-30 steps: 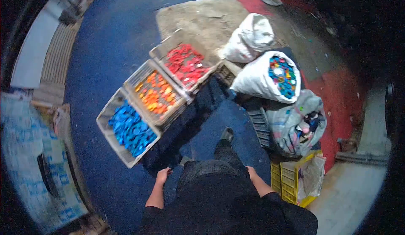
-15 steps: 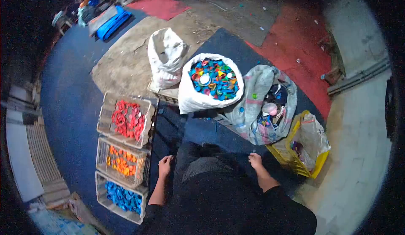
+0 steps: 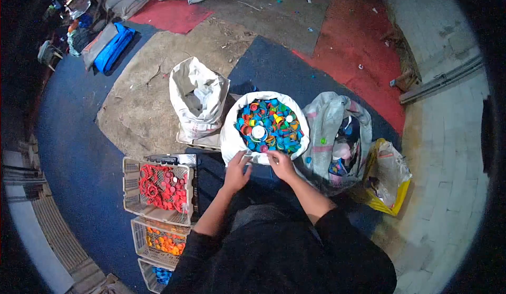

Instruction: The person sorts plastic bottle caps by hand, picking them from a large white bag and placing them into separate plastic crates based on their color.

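A white sack [image 3: 231, 136] full of mixed coloured bottle caps [image 3: 279, 120] stands in front of me. At its near left rim is my left hand [image 3: 238, 174], fingers apart, with nothing seen in it. My right hand [image 3: 282, 166] is at the near rim, its fingertips close to a dark pink cap [image 3: 264, 149]; whether they grip the rim or a cap is too small to tell. On the left stand crates of sorted caps: a red one [image 3: 129, 186], an orange one [image 3: 139, 237] and a blue one [image 3: 147, 275], partly cut off by my sleeve.
Behind to the left stands an open white sack [image 3: 203, 116]. To the right are a grey sack [image 3: 322, 130] with mixed items and a yellow crate [image 3: 396, 205] with clear plastic. A blue folded sheet [image 3: 115, 47] lies far left, and a wall [image 3: 443, 151] runs along the right.
Both hands have moved forward and inward from beside my body to the near rim of the cap-filled sack. The view has shifted, and the crates now appear lower.
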The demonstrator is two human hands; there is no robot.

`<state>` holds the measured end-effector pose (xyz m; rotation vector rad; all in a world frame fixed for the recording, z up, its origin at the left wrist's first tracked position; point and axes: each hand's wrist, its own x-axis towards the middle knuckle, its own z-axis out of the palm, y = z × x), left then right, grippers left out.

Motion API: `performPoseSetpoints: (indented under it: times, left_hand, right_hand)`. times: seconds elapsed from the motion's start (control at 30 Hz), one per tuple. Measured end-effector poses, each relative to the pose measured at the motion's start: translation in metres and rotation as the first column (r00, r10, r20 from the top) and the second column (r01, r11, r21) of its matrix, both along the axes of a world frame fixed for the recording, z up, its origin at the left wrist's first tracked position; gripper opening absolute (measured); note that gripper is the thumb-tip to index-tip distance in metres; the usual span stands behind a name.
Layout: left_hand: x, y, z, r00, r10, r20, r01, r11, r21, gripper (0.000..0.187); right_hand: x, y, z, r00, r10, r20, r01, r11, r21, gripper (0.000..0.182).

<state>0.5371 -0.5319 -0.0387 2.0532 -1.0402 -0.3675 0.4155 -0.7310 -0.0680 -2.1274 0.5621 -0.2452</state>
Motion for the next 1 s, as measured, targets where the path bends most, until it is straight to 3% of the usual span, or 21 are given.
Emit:
performPoseSetpoints:
  times: [0.07, 0.1, 0.2, 0.23, 0.27, 0.43, 0.53, 0.67, 0.87, 1.0]
  left_hand:
    - [0.02, -0.013, -0.005, 0.986, -0.114, 0.123, 0.098, 0.986, 0.132, 0.051]
    - [0.032, -0.014, -0.012, 0.98, -0.167, 0.105, 0.141, 0.966, 0.217, 0.054]
    - [0.049, -0.009, -0.026, 0.95, -0.309, 0.044, 0.264, 0.87, 0.416, 0.06]
    - [0.054, -0.008, -0.019, 0.937, -0.347, 0.043, 0.293, 0.847, 0.444, 0.06]
    - [0.058, -0.008, -0.014, 0.921, -0.387, 0.038, 0.325, 0.82, 0.472, 0.06]
    - [0.068, -0.013, -0.017, 0.93, -0.365, -0.046, 0.35, 0.84, 0.415, 0.06]
    - [0.073, -0.012, -0.02, 0.919, -0.39, -0.054, 0.38, 0.842, 0.383, 0.062]
    - [0.075, -0.014, -0.015, 0.915, -0.393, -0.094, 0.397, 0.829, 0.394, 0.063]
    - [0.072, -0.022, -0.011, 0.915, -0.374, -0.151, 0.401, 0.804, 0.438, 0.062]
    - [0.064, -0.026, -0.019, 0.934, -0.337, -0.116, 0.352, 0.828, 0.436, 0.06]
  right_hand:
    - [0.042, -0.003, -0.003, 0.991, 0.115, 0.065, -0.117, 0.993, 0.025, 0.027]
    - [0.059, -0.004, 0.012, 0.985, 0.168, -0.045, -0.165, 0.985, 0.048, 0.03]
    - [0.101, -0.019, -0.001, 0.95, 0.305, -0.066, -0.312, 0.919, -0.242, 0.034]
    - [0.113, -0.027, 0.002, 0.949, 0.296, -0.111, -0.313, 0.928, -0.202, 0.036]
    - [0.12, -0.035, -0.011, 0.973, 0.217, -0.079, -0.231, 0.923, -0.309, 0.033]
    - [0.136, -0.079, -0.011, 0.989, -0.04, -0.139, 0.037, 0.999, -0.019, 0.024]
    - [0.134, -0.067, 0.028, 0.998, -0.058, -0.028, 0.044, 0.933, -0.358, 0.013]
    - [0.12, -0.028, 0.018, 0.858, 0.498, -0.128, -0.503, 0.762, -0.407, 0.019]
    - [0.093, -0.051, -0.006, 0.78, 0.582, -0.23, -0.609, 0.618, -0.497, 0.03]
    - [0.086, -0.074, 0.0, 0.785, 0.539, -0.304, -0.614, 0.617, -0.493, 0.016]
